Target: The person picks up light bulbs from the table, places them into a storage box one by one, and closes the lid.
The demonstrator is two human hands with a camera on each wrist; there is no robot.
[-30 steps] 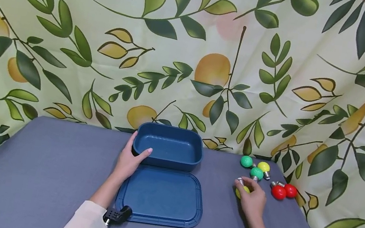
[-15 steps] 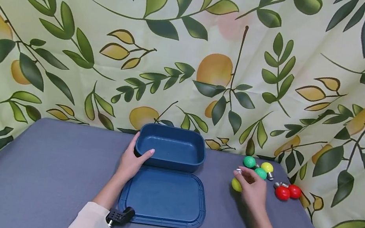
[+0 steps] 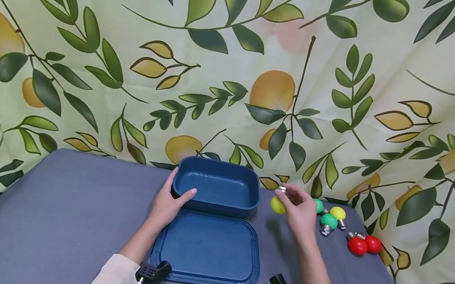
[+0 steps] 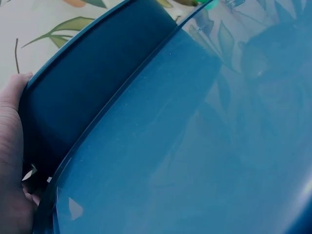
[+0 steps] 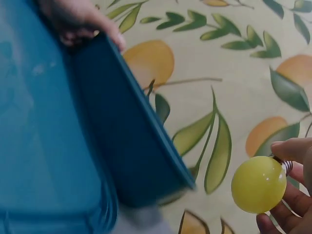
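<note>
My right hand [image 3: 302, 218] pinches a yellow light bulb [image 3: 277, 205] by its silver screw base, the round end hanging down. It is raised above the table just right of a blue rectangular box [image 3: 217, 208]. The right wrist view shows the yellow bulb [image 5: 259, 185] close up, thumb and fingers at its base. With its thumb at the front rim and its fingers at the left end, my left hand [image 3: 165, 206] holds the open box. In front of the box lies a flat blue lid [image 3: 208, 250]; it fills much of the left wrist view.
At the table's back right lie two green bulbs [image 3: 328, 221], another yellow bulb [image 3: 338, 212] and two red bulbs [image 3: 357, 246]. A leaf-and-fruit patterned curtain [image 3: 220, 76] hangs behind the grey-blue tabletop [image 3: 64, 215].
My right hand has lifted the yellow bulb and carried it left and back, toward the box. The left hand stays at the box's left end.
</note>
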